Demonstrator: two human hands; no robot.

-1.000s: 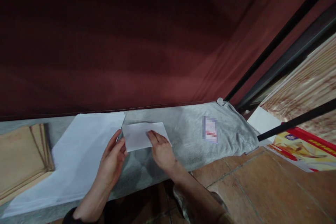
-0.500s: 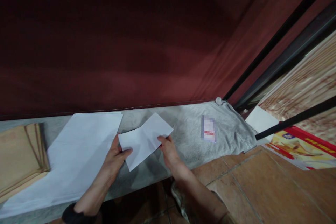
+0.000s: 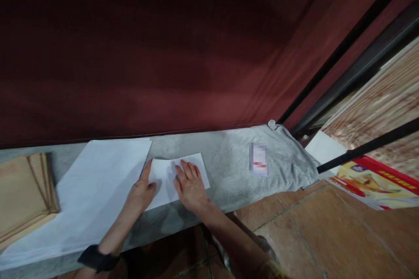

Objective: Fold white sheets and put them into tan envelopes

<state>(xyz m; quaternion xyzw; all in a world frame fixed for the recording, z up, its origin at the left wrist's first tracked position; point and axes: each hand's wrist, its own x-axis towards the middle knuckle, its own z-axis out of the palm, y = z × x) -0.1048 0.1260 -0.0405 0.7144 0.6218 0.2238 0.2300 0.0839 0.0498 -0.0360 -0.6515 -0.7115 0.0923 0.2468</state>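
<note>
A white sheet of paper (image 3: pixel 163 183) lies on the grey cloth-covered bench, a crease or bend showing near its middle. My right hand (image 3: pixel 190 186) rests flat on the sheet with its fingers spread. At the sheet's left edge is my left hand (image 3: pixel 141 192), index finger stretched out along that edge and thumb apart, lying on the paper. Just left of it spreads a stack of larger white sheets (image 3: pixel 101 183). Brown paper envelopes or bags (image 3: pixel 24 192) are piled on the stack's far left part.
The grey cloth (image 3: pixel 225 161) covers a narrow bench against a dark red wall (image 3: pixel 183 96). A blurred-out small card (image 3: pixel 259 159) lies on its right part. Black metal bars (image 3: pixel 366 148) and a red-yellow printed box or board (image 3: pixel 382 181) stand right, above the tiled floor (image 3: pixel 314 222).
The sheet was held up between both hands and now lies on the cloth. My right hand has let go of its edge and moved left, flat onto it. My left fingers have straightened.
</note>
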